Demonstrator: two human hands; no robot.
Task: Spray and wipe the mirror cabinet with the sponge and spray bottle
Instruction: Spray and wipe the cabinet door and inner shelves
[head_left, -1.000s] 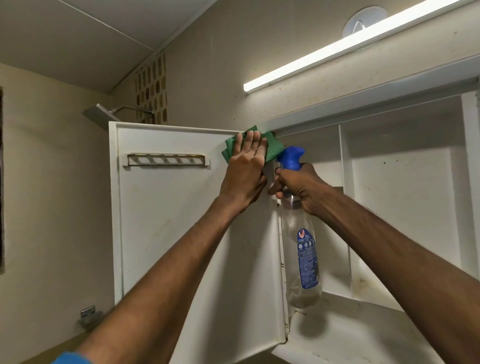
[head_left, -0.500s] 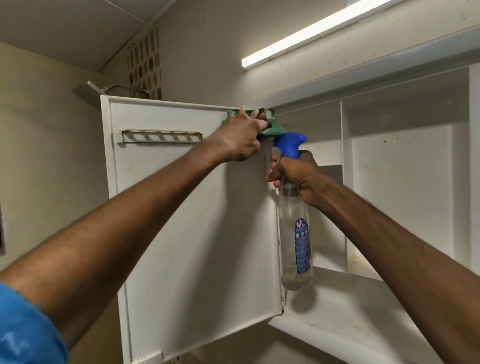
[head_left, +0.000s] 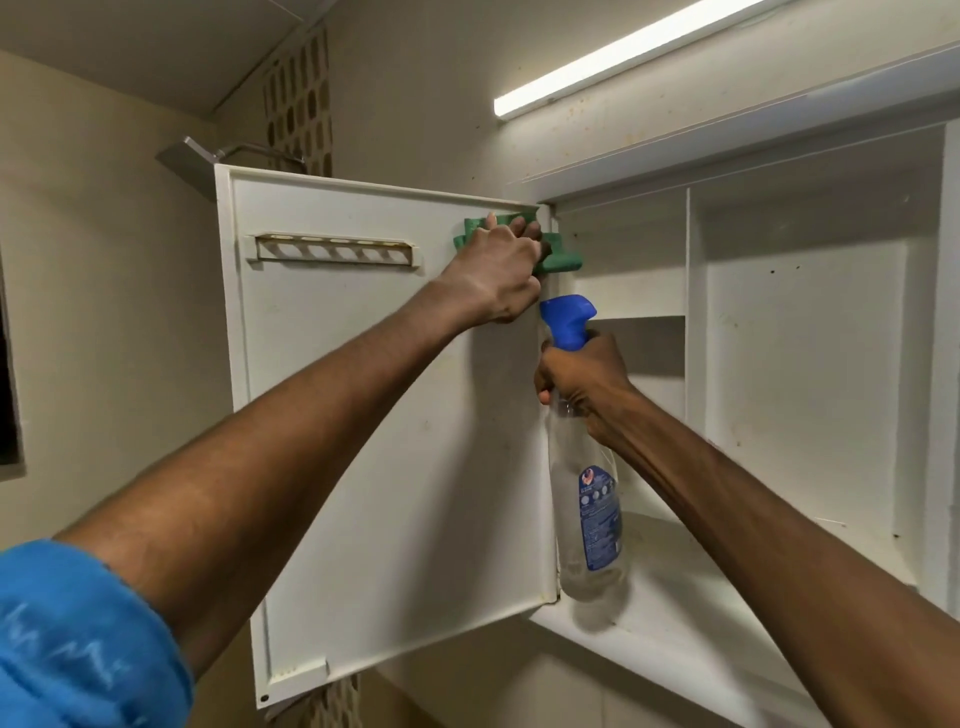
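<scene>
Your left hand (head_left: 496, 270) grips the folded green sponge (head_left: 558, 257) at the open white cabinet door (head_left: 395, 441)'s hinge-side top corner, while your right hand (head_left: 582, 384) clutches the clear blue-nozzled spray bottle (head_left: 587, 514) beside the door's edge.

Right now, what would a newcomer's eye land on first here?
Centre frame, the left hand presses a green sponge against the top hinge-side corner of the open cabinet door. Just below it, the right hand grips the neck of a clear spray bottle with a blue trigger head, hanging by the door's hinge edge. Above the cabinet, a lit tube light runs across the wall.
</scene>
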